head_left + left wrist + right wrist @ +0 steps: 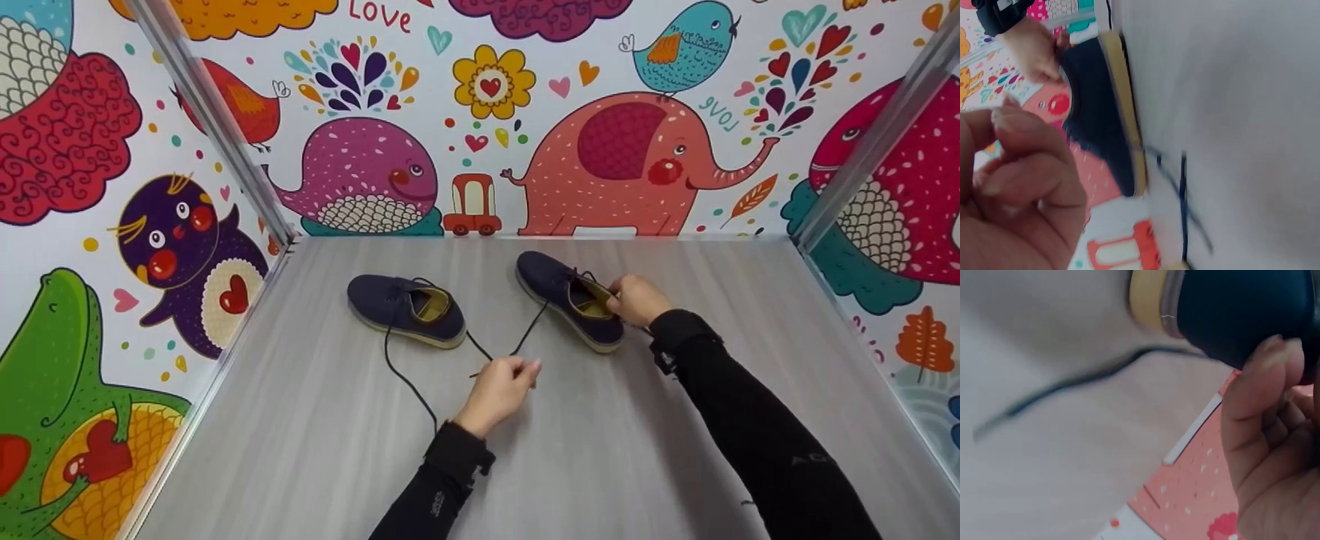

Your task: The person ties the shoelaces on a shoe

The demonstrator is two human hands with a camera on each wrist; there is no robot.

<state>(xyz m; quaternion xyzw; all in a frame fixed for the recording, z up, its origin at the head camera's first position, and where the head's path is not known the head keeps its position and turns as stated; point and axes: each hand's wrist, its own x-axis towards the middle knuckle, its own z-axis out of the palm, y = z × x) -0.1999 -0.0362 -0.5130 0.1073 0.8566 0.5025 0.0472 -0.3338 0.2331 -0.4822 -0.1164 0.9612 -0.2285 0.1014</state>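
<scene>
While left hand [501,381] pinches limp lace [534,322], right hand [636,298] grips light, soft shoe [566,298] by its collar.

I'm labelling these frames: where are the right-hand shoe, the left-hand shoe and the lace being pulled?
Right-hand shoe [551,281], head view, on its dark toe.
Left-hand shoe [382,300], head view, on its toe.
Lace [534,324], head view, mid-strand.
</scene>
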